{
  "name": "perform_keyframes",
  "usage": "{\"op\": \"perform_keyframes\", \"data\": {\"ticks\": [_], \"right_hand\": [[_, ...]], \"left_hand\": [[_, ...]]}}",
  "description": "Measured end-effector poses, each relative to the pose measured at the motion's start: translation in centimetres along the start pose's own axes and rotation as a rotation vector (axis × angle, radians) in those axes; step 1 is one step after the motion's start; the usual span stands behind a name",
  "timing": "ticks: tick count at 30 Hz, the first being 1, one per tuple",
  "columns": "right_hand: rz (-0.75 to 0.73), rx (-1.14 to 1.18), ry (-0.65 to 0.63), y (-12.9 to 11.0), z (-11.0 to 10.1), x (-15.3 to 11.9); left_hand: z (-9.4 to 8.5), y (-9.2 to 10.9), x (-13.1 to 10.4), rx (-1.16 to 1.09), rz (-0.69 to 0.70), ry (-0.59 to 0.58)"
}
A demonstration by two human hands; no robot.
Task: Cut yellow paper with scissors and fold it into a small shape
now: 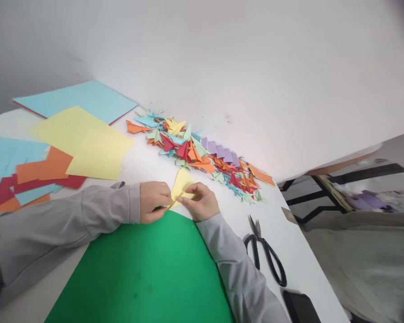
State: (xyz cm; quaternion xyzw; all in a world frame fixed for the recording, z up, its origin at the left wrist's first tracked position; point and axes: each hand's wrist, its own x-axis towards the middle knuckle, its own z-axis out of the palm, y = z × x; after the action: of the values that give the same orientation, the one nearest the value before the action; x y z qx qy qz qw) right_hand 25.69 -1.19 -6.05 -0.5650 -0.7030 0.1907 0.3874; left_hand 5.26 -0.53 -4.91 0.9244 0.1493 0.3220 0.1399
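Note:
A small piece of yellow paper (182, 181), partly folded, is between my two hands at the far edge of the green mat (144, 269). My left hand (155, 200) has its fingers curled and closed on the paper's left lower edge. From the right, my right hand (202, 202) pinches a folded flap of the same paper between thumb and fingers. The fingers hide part of the folds. Beyond the hands lies a long heap of small folded paper pieces (195, 152) in orange, red, blue, green, yellow and purple.
Black-handled scissors (264, 251) lie partly open to the right, with a black object (301, 307) nearer. Yellow sheets (94, 148), orange pieces (43, 170) and blue sheets (77, 101) spread across the left. A wall (222, 67) rises behind the white table (309, 269), whose edge drops off at right.

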Motion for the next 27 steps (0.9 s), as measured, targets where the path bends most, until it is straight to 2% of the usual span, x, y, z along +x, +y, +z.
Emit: {"op": "perform_keyframes", "data": {"ticks": [3, 9, 14, 27], "right_hand": [[-0.035, -0.001, 0.008, -0.08, -0.14, 0.01], [-0.093, 0.058, -0.017, -0.45, -0.46, 0.03], [-0.086, -0.109, 0.058, -0.65, -0.22, -0.02], [-0.095, -0.261, 0.031, -0.54, -0.14, -0.04]], "left_hand": [[-0.34, -0.05, 0.11, -0.006, 0.082, -0.042], [-0.37, -0.11, 0.10, 0.023, 0.082, -0.069], [-0.34, -0.05, 0.20, 0.051, 0.078, -0.086], [-0.24, 0.13, 0.26, 0.082, 0.136, -0.071]]}}
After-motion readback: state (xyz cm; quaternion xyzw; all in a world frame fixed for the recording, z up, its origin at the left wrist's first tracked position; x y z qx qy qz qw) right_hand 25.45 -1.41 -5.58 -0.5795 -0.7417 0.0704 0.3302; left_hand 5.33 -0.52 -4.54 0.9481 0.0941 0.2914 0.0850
